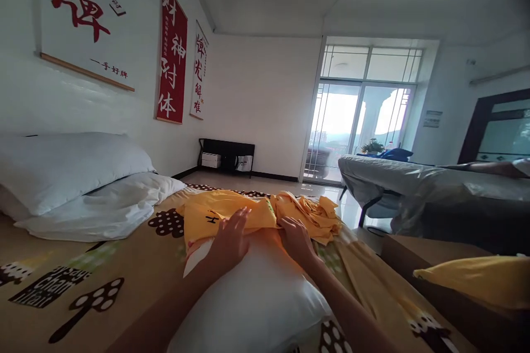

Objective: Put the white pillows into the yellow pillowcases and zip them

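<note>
A white pillow (252,292) lies on the bed right in front of me, its far end inside a yellow pillowcase (240,204) with dark lettering. My left hand (232,237) rests on the pillowcase near its opening, fingers stretched out over the cloth. At the right edge of the opening, my right hand (296,237) has its fingers closed on the yellow fabric. The rest of the case lies bunched and crumpled beyond the right hand. What is under both palms is hidden.
Another white pillow (74,168) and crumpled white cloth (120,204) lie at the left of the patterned bed sheet (136,265). A yellow pillow (480,278) rests on a cardboard box (418,253) at right. Behind it stands a plastic-covered table (385,176).
</note>
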`<state>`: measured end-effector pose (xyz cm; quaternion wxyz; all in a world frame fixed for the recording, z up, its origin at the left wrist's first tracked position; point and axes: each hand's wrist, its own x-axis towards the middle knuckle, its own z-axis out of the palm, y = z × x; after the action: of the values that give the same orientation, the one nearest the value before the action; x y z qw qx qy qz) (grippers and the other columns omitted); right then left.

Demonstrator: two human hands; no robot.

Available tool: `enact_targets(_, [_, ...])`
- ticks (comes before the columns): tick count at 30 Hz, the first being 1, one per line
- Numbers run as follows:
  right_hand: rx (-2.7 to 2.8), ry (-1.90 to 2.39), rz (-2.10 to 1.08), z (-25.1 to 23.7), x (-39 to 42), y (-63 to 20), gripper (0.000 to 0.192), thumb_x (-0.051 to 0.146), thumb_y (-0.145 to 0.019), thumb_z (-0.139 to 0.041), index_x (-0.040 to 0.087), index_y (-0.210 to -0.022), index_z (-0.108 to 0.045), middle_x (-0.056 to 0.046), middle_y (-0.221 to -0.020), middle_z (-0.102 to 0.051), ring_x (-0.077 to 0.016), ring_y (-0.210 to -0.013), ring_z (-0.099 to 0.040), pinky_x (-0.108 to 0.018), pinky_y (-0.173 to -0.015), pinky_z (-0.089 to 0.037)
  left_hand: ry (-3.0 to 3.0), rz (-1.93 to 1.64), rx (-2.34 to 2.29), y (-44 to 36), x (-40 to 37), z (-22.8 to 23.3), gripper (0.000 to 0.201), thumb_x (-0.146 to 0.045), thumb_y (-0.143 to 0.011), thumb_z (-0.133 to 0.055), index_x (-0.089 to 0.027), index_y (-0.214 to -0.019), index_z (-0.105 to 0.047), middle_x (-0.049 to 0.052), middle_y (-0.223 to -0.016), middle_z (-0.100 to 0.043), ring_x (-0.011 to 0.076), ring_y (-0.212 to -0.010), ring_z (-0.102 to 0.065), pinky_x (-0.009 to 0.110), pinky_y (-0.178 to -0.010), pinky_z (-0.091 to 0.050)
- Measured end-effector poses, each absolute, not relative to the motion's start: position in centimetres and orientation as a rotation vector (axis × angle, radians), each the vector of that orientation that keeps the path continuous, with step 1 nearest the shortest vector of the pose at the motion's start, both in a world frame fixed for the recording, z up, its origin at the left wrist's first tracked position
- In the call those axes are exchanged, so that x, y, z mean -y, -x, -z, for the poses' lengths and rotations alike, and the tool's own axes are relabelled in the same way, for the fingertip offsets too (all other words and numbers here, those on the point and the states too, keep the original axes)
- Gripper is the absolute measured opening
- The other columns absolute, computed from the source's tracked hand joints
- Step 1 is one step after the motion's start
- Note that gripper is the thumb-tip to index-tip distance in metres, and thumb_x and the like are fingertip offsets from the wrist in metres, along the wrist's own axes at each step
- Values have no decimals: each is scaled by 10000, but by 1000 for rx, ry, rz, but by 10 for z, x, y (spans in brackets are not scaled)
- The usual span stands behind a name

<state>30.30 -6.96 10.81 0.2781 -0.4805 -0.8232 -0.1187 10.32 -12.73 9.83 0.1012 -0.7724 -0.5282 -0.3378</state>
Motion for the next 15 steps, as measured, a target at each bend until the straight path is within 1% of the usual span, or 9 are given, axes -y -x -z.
enact_targets(1, [2225, 1191, 365, -114, 80, -302, 231, 160, -896, -437, 185, -948, -661, -65, -924, -679, -183, -904, -590, -282, -791, -360, 2272, 1013, 1538, -109, 124, -102, 685, -142, -768, -478, -135, -1429, -298, 165, -1470, -380, 256, -1371, -321, 478, -1062, -312])
enact_targets(3, [2285, 946, 454, -123, 104, -299, 192, 135, -865, -468, 189, -862, -652, -45, -840, -664, -167, -817, -576, -278, -749, -362, 2312, 980, 1488, -117, 122, -106, 559, -131, -774, -471, -153, -1332, -437, 147, -1352, -519, 255, -1268, -450, 454, -1016, -353])
enact_targets(5, [2334, 728, 498, -131, 127, -296, 187, 116, -849, -470, 187, -779, -628, -35, -770, -638, -156, -744, -551, -284, -727, -363, 2366, 910, 1465, -121, 125, -107, 371, -83, -771, -448, -176, -1097, -600, 105, -1105, -656, 236, -1049, -585, 398, -916, -413])
enact_targets(7, [2333, 610, 431, -137, 142, -297, 190, 143, -877, -459, 190, -797, -625, -30, -755, -625, -149, -725, -539, -286, -725, -374, 2377, 915, 1452, -118, 132, -107, 310, -26, -734, -435, -188, -898, -642, 67, -917, -677, 208, -871, -610, 344, -818, -434])
enact_targets(9, [2322, 623, 297, -139, 145, -304, 163, 229, -897, -490, 206, -977, -631, -44, -887, -653, -163, -838, -561, -298, -786, -397, 2347, 1053, 1409, -106, 142, -107, 292, -14, -711, -443, -193, -829, -642, 48, -849, -666, 189, -802, -595, 308, -758, -429])
enact_targets(10, [2331, 676, 237, -137, 142, -308, 243, 280, -882, -533, 220, -1107, -600, -59, -1014, -652, -182, -945, -560, -318, -838, -401, 2328, 1143, 1375, -98, 147, -107, 260, -31, -720, -451, -194, -801, -637, 39, -814, -656, 180, -772, -584, 296, -734, -424])
enact_targets(11, [2357, 754, 195, -133, 136, -313, 399, 317, -847, -583, 234, -1235, -536, -77, -1164, -617, -209, -1070, -530, -352, -902, -390, 2302, 1240, 1345, -89, 153, -108, 216, -61, -746, -455, -193, -762, -626, 30, -767, -640, 171, -735, -569, 285, -707, -418])
enact_targets(13, [2437, 964, 142, -117, 119, -321, 696, 332, -770, -648, 241, -1404, -375, -105, -1406, -461, -271, -1260, -414, -440, -1011, -320, 2238, 1410, 1319, -70, 165, -107, 185, -158, -808, -455, -188, -683, -588, 16, -682, -593, 157, -662, -532, 269, -648, -403])
enact_targets(15, [2491, 1180, 59, -94, 101, -325, 755, 324, -762, -626, 218, -1444, -320, -126, -1471, -390, -299, -1307, -378, -479, -1044, -272, 2203, 1551, 1356, -53, 177, -101, 245, -262, -846, -456, -185, -638, -558, 16, -656, -571, 153, -640, -520, 262, -623, -409])
